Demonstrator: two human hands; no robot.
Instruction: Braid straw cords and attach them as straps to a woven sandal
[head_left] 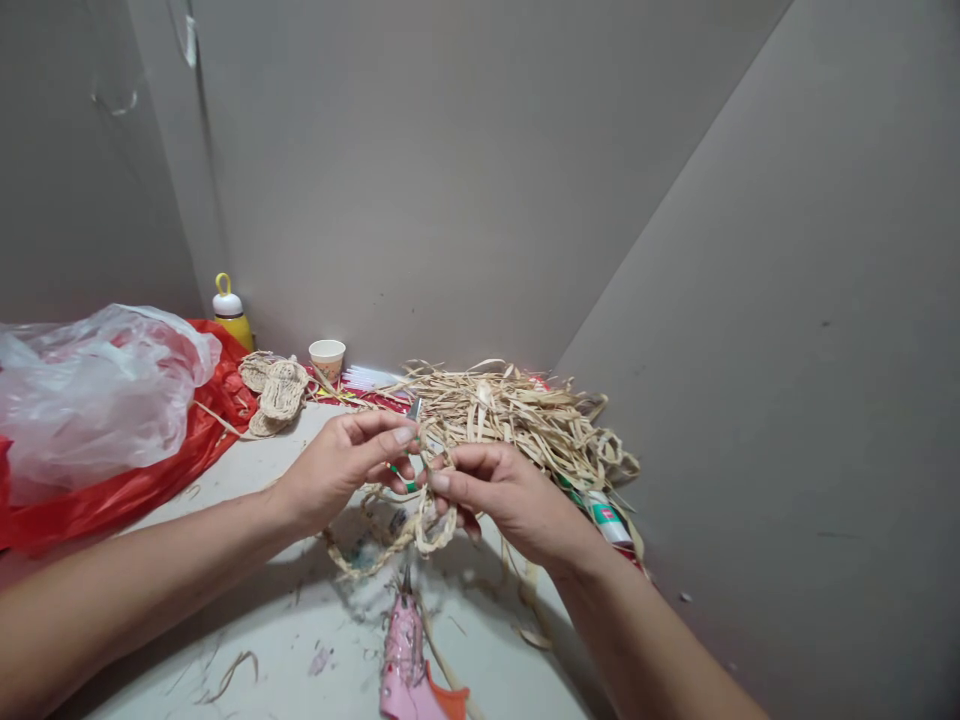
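Note:
My left hand (345,465) and my right hand (499,490) meet above the white table (247,470), both pinched on a thin braided straw cord (390,535). The cord hangs down between them in loops. My left hand also holds scissors with green handles (409,470), the blades pointing up. Behind my hands lies a pile of loose dried straw strips (517,415). A pink glue gun (405,655) lies on the table just below the hanging loops.
Small woven straw sandals (277,390) lie at the back left beside a paper cup (328,358) and a yellow bottle (231,312). A clear plastic bag (97,390) rests on red plastic (112,490) at left. A glue tube (607,520) sits right. Grey walls enclose the corner.

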